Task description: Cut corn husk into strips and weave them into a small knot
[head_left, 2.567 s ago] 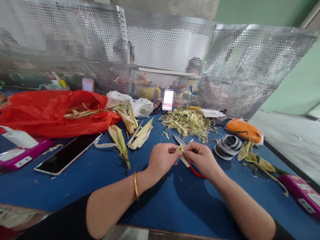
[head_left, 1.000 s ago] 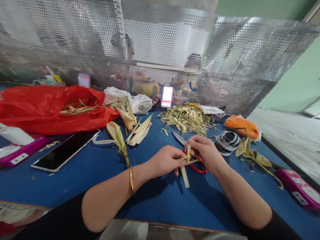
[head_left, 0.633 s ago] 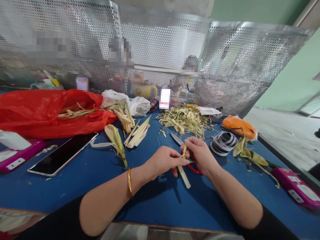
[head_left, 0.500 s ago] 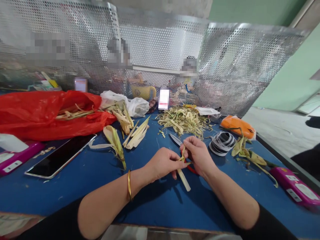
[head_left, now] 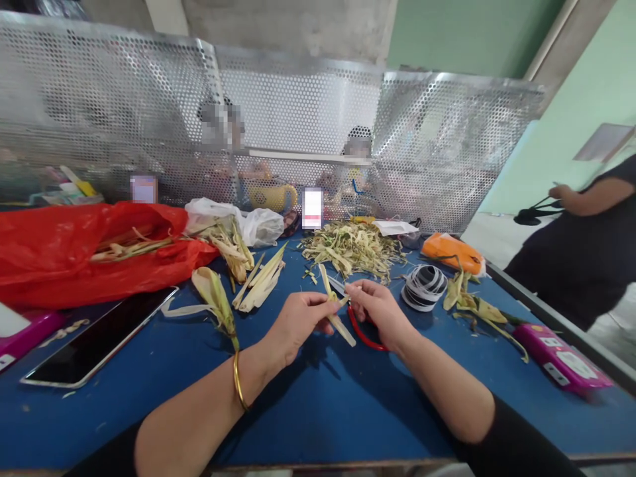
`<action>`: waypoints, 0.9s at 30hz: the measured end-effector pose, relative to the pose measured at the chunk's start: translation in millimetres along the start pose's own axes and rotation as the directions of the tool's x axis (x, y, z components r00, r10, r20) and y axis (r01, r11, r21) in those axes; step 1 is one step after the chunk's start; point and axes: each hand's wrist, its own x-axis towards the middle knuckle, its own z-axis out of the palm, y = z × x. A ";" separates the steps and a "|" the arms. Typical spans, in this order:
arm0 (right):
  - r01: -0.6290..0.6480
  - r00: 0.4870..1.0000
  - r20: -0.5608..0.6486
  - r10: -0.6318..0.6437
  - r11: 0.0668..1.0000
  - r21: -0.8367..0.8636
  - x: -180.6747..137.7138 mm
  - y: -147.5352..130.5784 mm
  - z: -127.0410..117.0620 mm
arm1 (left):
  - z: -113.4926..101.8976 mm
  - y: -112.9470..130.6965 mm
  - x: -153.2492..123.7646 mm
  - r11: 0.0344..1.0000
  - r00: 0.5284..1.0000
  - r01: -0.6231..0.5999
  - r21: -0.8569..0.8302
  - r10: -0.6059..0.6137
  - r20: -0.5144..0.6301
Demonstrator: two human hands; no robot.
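Observation:
My left hand (head_left: pixel 303 321) is closed, thumb and fingers pinching a pale corn husk strip (head_left: pixel 342 330). The strip slants across the fingertips, one end pointing up and away, the other down to the right. Just right of it, my right hand (head_left: pixel 380 313) has its fingers pinched together at a short crossing end of husk, partly hidden by the fingertips. Beneath the right hand lie scissors (head_left: pixel 366 336) with red handles, their blades pointing away. A heap of shredded husk (head_left: pixel 352 248) lies beyond both hands.
Left are a red plastic bag (head_left: pixel 44 252), a phone (head_left: pixel 99 338) and loose corn husks (head_left: pixel 213 291). Right are a ribbon roll (head_left: pixel 424 288), an orange packet (head_left: pixel 453 253) and a purple pack (head_left: pixel 561 358). A perforated metal screen (head_left: pixel 308 99) stands behind; a person (head_left: pixel 581 232) is beyond the table's right edge.
My hands have shifted slightly left in view. The strip's upper end has come free of my right fingers and now points up-left. A person has come into view at right.

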 end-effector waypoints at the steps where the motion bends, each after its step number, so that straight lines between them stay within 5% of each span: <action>1: -0.064 0.998 0.031 0.062 0.995 0.083 -0.3 0.3 0.0 | -0.3 0.0 0.3 1.000 1.000 0.006 0.001 -0.006 0.003; 6: -0.255 0.965 0.018 0.260 0.926 0.277 1.4 -0.8 0.1 | 1.3 -0.9 -0.7 0.999 0.999 0.039 0.026 -0.039 0.021; 12: -0.174 0.973 -0.102 0.209 0.946 0.272 5.6 2.7 2.6 | 2.6 -2.7 -0.9 0.998 0.998 0.039 0.046 -0.041 0.045; 18: -0.044 0.979 -0.192 0.071 0.989 0.140 8.0 5.0 0.8 | 2.1 0.4 -2.1 0.992 0.991 0.127 0.016 -0.127 0.050; 21: 0.211 0.944 -0.227 -0.239 0.967 -0.140 0.1 -3.7 -3.4 | -0.7 2.3 -0.9 0.983 0.985 0.166 -0.080 -0.169 -0.031; 22: 0.373 0.876 -0.171 -0.450 0.859 -0.351 -4.5 -7.1 -4.2 | -1.8 2.5 -0.3 0.979 0.983 0.171 -0.111 -0.178 -0.055; 24: 0.610 0.650 0.136 -0.748 0.407 -0.680 -15.2 -12.5 -3.8 | -3.9 2.3 0.7 0.973 0.981 0.164 -0.162 -0.178 -0.074; 25: 0.671 0.535 0.314 -0.784 0.168 -0.722 -20.3 -13.8 -2.2 | -4.8 1.8 1.1 0.972 0.983 0.151 -0.179 -0.166 -0.077; 27: 0.732 0.377 0.572 -0.729 -0.144 -0.666 -27.8 -13.6 2.8 | -6.0 0.2 1.7 0.974 0.990 0.108 -0.200 -0.125 -0.070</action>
